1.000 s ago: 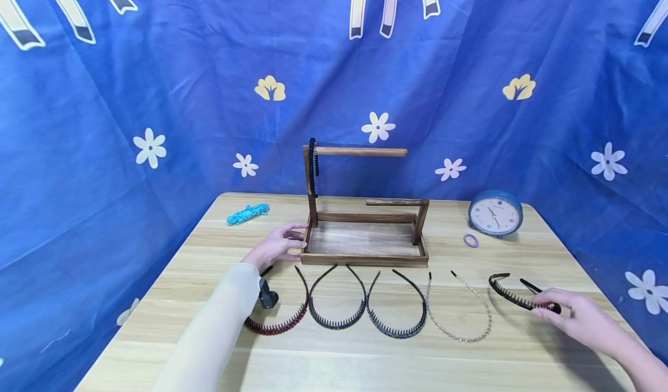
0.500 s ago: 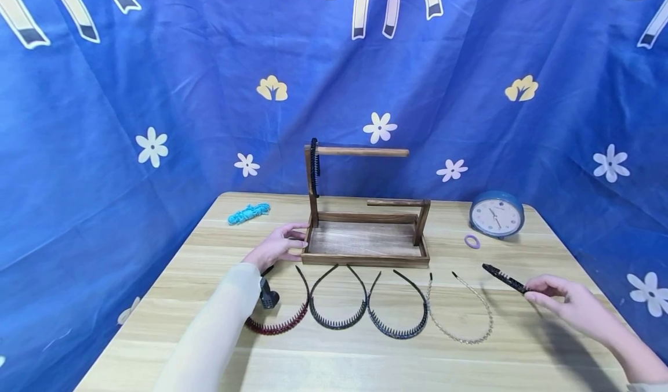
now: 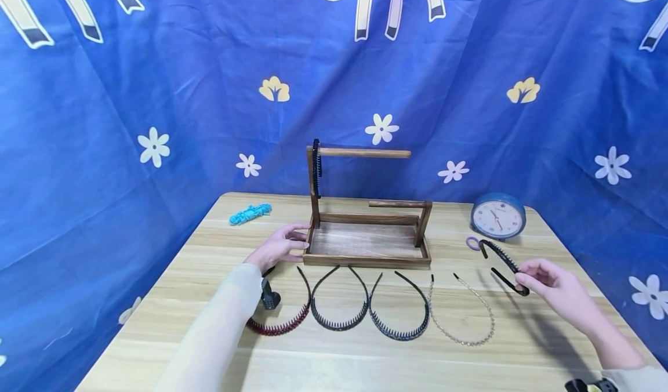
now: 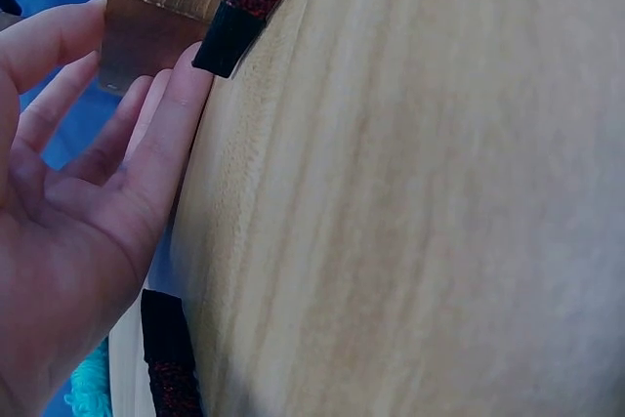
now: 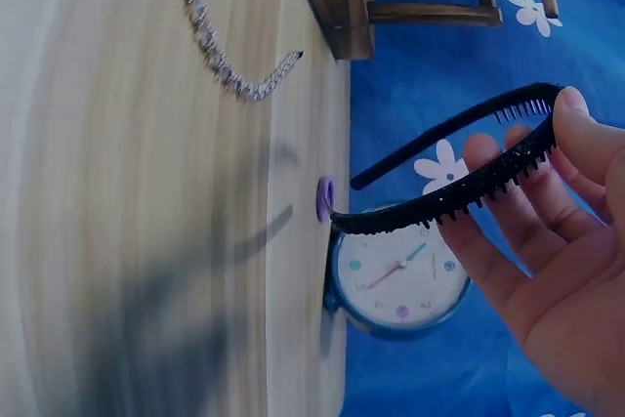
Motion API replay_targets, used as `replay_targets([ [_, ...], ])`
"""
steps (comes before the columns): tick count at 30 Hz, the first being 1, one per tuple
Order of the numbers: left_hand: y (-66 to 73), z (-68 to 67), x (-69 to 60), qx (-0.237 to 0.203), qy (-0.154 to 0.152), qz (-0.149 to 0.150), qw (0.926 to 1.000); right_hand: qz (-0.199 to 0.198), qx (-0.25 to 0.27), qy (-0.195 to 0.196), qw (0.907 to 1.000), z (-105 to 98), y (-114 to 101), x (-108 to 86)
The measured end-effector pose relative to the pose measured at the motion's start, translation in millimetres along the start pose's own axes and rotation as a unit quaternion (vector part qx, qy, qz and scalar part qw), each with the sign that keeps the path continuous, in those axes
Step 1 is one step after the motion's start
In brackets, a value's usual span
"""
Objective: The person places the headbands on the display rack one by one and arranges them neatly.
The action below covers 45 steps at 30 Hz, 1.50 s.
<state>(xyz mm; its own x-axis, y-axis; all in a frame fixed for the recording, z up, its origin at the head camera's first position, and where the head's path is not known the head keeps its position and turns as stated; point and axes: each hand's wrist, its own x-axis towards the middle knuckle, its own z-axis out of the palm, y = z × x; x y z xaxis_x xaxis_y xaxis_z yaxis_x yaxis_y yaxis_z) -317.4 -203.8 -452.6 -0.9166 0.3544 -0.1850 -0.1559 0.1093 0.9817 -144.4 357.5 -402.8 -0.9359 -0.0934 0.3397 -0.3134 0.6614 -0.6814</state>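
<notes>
A black toothed headband (image 3: 503,257) is pinched between the thumb and fingers of the right hand (image 3: 555,290), raised above the table's right side; in the right wrist view the headband (image 5: 439,204) has its ends pointing away from the hand (image 5: 557,241). The left hand (image 3: 276,246) touches the left end of the wooden stand (image 3: 365,261), fingers fairly straight; the left wrist view shows its fingertips against the stand's corner (image 4: 146,41). Another black headband (image 3: 316,169) hangs at the left end of the stand's upper bar (image 3: 365,153).
Along the front lie a red headband (image 3: 276,329), two dark headbands (image 3: 339,326) (image 3: 402,336) and a beaded one (image 3: 469,343). A blue clock (image 3: 498,217) and purple ring (image 3: 472,243) are at back right, a turquoise bundle (image 3: 250,214) at back left.
The right hand has lifted the black headband off the table, turned it and moved it up and slightly left. The left hand stays at the stand.
</notes>
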Motion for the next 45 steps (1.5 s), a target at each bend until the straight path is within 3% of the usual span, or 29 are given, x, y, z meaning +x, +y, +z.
replay_targets([
  [5,0.5,0.7,0.0,0.002,-0.002,0.001,1.0000,0.025,0.049,-0.003,0.9985,4,-3,8.3],
  [10,0.3,0.3,-0.6,0.004,-0.003,0.005,1.0000,0.046,0.136,0.012,0.9896,11,-6,16.6],
  [15,1.7,0.6,-0.3,0.001,0.000,0.003,1.0000,0.058,0.273,0.007,0.9602,18,-8,26.9],
  [19,1.1,0.9,-0.1,0.001,-0.005,0.001,1.0000,0.052,0.344,0.000,0.9374,25,-10,35.2],
  [25,-0.9,1.2,0.9,-0.001,-0.006,0.001,1.0000,0.064,0.388,-0.001,0.9194,33,-15,48.4],
  [30,-1.2,1.5,0.7,-0.003,0.001,0.000,1.0000,0.071,0.404,-0.005,0.9120,33,-23,61.0],
  [39,-0.3,0.8,0.4,-0.007,0.002,0.000,1.0000,0.058,0.478,0.003,0.8767,30,-35,90.1],
  [45,1.3,0.1,-0.7,-0.006,-0.001,-0.001,1.0000,0.051,0.478,0.031,0.8766,31,-47,110.5],
])
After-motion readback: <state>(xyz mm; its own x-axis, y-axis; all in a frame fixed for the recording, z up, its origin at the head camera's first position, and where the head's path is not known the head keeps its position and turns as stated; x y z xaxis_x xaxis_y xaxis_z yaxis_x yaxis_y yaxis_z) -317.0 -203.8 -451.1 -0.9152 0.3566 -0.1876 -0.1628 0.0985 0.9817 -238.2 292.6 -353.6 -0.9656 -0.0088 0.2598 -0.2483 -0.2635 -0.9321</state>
